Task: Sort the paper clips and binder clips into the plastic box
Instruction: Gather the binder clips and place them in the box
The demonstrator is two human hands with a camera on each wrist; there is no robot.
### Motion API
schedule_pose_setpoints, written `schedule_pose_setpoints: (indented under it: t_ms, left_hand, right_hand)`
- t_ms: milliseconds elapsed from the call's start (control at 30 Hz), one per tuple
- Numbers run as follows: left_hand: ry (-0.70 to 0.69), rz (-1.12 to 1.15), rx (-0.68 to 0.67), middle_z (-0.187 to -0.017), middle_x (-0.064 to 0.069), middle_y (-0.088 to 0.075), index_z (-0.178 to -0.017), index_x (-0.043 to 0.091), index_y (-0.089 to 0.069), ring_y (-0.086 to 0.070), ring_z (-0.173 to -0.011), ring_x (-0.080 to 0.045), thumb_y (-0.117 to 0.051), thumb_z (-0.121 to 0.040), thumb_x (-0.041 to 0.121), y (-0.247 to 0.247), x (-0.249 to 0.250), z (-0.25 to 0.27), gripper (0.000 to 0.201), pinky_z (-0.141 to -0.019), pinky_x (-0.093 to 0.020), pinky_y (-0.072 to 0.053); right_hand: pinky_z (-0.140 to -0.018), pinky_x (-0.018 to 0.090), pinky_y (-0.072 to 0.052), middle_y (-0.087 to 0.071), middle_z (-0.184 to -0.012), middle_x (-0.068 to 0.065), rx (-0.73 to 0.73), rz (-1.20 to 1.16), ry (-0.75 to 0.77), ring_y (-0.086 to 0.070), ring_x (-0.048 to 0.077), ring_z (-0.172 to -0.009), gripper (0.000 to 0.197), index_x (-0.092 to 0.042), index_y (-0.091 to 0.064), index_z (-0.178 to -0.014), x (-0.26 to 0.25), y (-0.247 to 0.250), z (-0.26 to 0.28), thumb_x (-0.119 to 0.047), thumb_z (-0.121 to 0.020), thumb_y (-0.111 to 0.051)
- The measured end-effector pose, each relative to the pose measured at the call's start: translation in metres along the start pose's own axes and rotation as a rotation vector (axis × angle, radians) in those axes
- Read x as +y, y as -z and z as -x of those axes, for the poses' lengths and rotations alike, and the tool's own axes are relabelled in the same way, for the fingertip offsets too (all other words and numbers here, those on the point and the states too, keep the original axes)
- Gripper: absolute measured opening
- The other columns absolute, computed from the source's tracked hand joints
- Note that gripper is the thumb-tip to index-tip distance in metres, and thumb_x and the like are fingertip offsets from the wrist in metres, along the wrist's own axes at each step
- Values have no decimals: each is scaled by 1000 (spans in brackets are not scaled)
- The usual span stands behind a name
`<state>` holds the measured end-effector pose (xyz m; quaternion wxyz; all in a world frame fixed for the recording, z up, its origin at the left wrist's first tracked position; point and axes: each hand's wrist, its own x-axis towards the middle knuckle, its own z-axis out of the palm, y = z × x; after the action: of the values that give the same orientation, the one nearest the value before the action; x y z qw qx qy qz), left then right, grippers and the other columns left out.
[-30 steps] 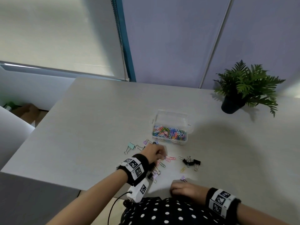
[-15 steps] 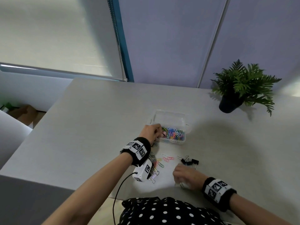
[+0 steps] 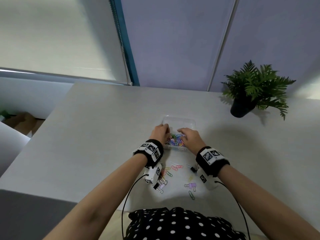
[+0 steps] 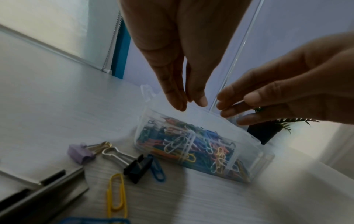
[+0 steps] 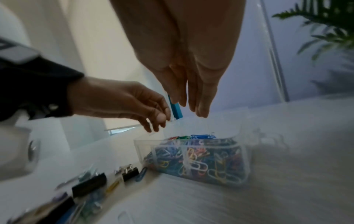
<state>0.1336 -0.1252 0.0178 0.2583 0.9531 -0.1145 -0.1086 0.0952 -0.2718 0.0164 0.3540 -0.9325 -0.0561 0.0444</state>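
Both your hands hover over the clear plastic box (image 3: 190,121) of coloured paper clips (image 3: 176,140) mid-table. Your left hand (image 3: 160,132) has fingers straight and together, holding nothing. Whether your right hand (image 3: 189,138) holds anything, I cannot tell. Loose binder clips (image 3: 191,185) lie nearer you.

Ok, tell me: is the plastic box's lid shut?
No, the plastic box stands open, its lid tipped back, the paper clips uncovered.
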Motion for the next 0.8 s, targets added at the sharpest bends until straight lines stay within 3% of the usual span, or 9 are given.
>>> schedule_pose_setpoints:
  t_ms: [100, 167, 267, 367, 467, 633, 800]
  left_hand:
    - [-103, 50, 7, -102, -17, -64, -98, 2, -59, -60, -95, -31, -58, -84, 7, 1, 2, 7, 15, -87, -38, -48]
    - [-204, 44, -86, -98, -15, -67, -93, 2, -62, -63, -91, -28, -55, -83, 0, -4, 3, 17, 13, -86, -35, -50]
    - [-284, -106, -305, -105, -8, -67, -99, 7, -64, -64, -93, -23, -55, -85, 4, -22, -3, 37, 16, -87, -35, -52]
    - [-297, -239, -355, -123, -7, -54, -106, 8, -55, -57, -105, -24, -60, -85, 15, -43, -8, 53, 23, -90, -42, -52]
    - [-363, -333, -325, -119, -11, -49, -104, 7, -50, -49, -109, -25, -60, -83, 9, -55, -3, 62, 23, -84, -39, -52]
    - [-337, -365, -318, -109, -12, -53, -95, 5, -54, -48, -110, -26, -58, -84, 12, -54, 0, 61, 13, -81, -38, -47]
    - [-278, -434, -377, -116, -14, -54, -107, 2, -54, -46, -116, -28, -59, -86, 19, -55, 4, 59, 27, -93, -42, -46]
  right_hand:
    - [-80, 35, -44, -65, -98, 18, 37, 62, 161, -60, 32, -90, 18, 1, -63, -98, 5, 0, 19, 3, -85, -51]
    - [-74, 34, -44, -63, -97, 13, -84, 145, 137, -59, 30, -89, 13, -6, -62, -97, 15, -2, 38, -5, -87, -53]
    - [-82, 32, -43, -55, -115, 6, -348, 333, 15, -51, 22, -106, 28, -13, -55, -110, 34, -7, 59, -19, -84, -61]
    - [-87, 30, -39, -46, -122, 6, -435, 406, 20, -41, 20, -115, 47, -11, -48, -118, 38, -12, 68, -24, -78, -67]
    - [-84, 30, -37, -46, -119, 7, -475, 437, 86, -39, 21, -113, 49, -9, -46, -116, 38, -17, 70, -19, -74, -70]
    - [-70, 28, -30, -51, -109, 7, -413, 488, 97, -45, 22, -103, 29, -9, -51, -100, 38, -24, 70, -13, -76, -65]
    - [-82, 32, -33, -53, -106, 9, -386, 561, 198, -46, 24, -103, 20, -10, -54, -99, 39, -26, 77, -15, -81, -59]
